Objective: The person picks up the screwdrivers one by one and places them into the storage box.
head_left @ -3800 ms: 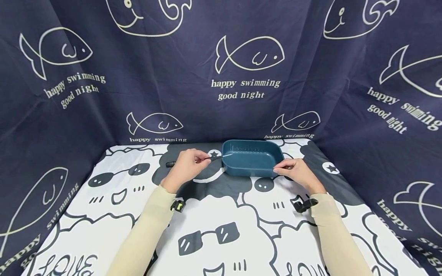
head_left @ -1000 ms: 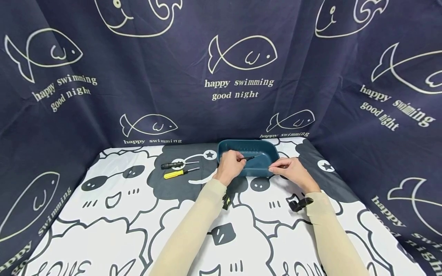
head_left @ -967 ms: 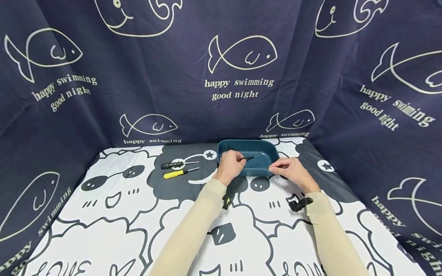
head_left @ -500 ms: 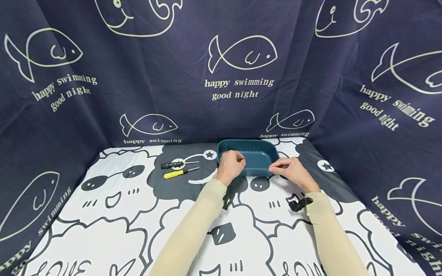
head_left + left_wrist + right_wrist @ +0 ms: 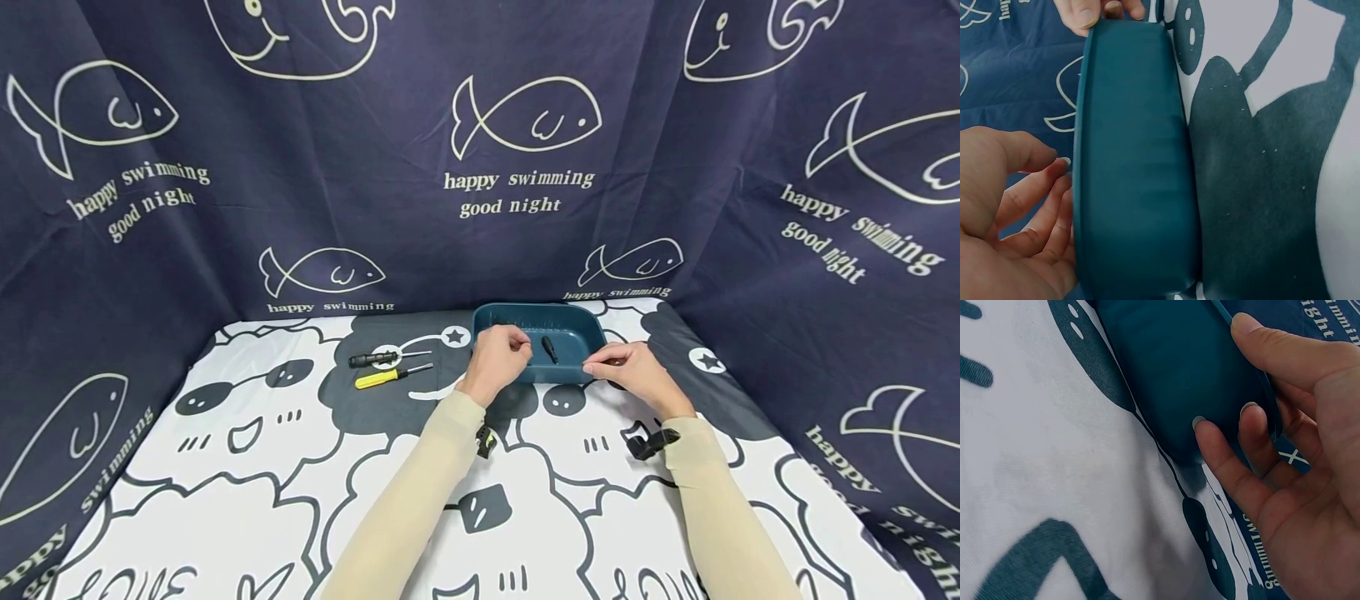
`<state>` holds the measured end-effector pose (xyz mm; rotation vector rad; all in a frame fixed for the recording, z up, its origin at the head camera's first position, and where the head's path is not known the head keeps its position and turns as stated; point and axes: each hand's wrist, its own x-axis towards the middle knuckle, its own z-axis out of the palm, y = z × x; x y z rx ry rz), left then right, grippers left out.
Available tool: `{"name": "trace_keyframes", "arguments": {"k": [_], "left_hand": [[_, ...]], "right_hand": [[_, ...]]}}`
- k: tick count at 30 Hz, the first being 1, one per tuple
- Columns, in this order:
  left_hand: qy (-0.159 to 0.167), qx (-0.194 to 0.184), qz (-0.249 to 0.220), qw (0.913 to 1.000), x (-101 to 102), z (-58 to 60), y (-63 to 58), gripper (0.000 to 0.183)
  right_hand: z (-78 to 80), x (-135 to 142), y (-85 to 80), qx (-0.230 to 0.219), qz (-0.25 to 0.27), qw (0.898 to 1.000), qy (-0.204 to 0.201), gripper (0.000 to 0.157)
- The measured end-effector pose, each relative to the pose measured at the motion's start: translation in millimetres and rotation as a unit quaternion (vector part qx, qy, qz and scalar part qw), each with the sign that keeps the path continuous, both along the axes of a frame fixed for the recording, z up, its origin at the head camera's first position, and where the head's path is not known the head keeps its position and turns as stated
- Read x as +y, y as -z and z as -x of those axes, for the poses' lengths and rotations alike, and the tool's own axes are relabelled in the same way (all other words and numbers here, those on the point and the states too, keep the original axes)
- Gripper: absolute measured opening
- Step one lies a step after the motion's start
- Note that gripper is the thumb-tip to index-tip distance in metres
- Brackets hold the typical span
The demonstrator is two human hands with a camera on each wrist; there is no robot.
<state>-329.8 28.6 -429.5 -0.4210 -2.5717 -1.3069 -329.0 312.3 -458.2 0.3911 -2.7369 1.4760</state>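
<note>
My right hand (image 5: 633,372) grips the front right corner of a dark teal plastic bin (image 5: 566,375), thumb on the rim and fingertips against the outer wall in the right wrist view. Over the bin's left part, my left hand (image 5: 497,357) holds nothing, its fingers loosely bent with thumb and forefinger close together. The left wrist view shows these fingers (image 5: 1025,206) just past the bin's rim. Inside the bin lies a small black screwdriver (image 5: 550,350), tilted toward the front right.
Left of the bin, a black screwdriver (image 5: 372,359) and a yellow-handled screwdriver (image 5: 378,379) lie side by side, shafts to the right. A cartoon-print cloth (image 5: 247,500) covers the table, with dark blue fish-print curtains (image 5: 420,167) behind and at both sides.
My left hand came rightward from beside the bin with a screwdriver and let it go inside the bin, then drew slightly back left. My right hand has stayed on the bin's corner.
</note>
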Motion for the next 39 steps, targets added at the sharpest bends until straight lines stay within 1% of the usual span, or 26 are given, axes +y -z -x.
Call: {"name": "trace_keyframes", "arguments": {"k": [6,9,14,19,22,26,32,34,39], "left_hand": [[-0.007,0.038,-0.018,0.9991,-9.1,0.2,-5.5,0.012],[-0.012,0.049,-0.026,0.9984,-15.2,-0.2,-8.8,0.013],[-0.017,0.051,-0.03,0.9981,-27.9,-1.9,-13.1,0.015],[-0.017,0.046,-0.027,0.9985,-45.0,-1.9,-10.7,0.017],[-0.022,0.042,-0.026,0.9985,-56.6,-3.8,-10.9,0.017],[-0.035,0.046,-0.021,0.9981,-75.3,-5.3,-13.1,0.018],[-0.063,0.062,-0.005,0.9961,-110.1,-4.8,-15.7,0.018],[-0.069,0.064,-0.003,0.9955,-121.8,-6.4,-16.9,0.018],[-0.088,0.061,0.004,0.9943,-147.1,-11.0,-17.5,0.019]], "right_hand": [[0.4,1.1,-0.7,0.002,-0.003,1.0,-0.001,0.026],[0.1,1.9,-0.9,0.009,0.0,1.0,0.002,0.027],[-0.8,1.8,-0.4,0.018,0.006,1.0,0.0,0.028],[-1.4,1.1,1.2,0.012,0.005,1.0,0.0,0.028],[-2.3,0.9,1.3,0.009,0.006,1.0,0.001,0.028],[-3.0,0.4,0.1,0.011,0.009,1.0,-0.001,0.028],[-2.7,-0.5,-0.4,0.014,0.002,1.0,0.0,0.025],[-2.6,-0.2,-0.4,0.013,0.0,1.0,0.003,0.023],[-1.5,1.2,0.9,0.014,-0.005,1.0,0.004,0.025]]}}
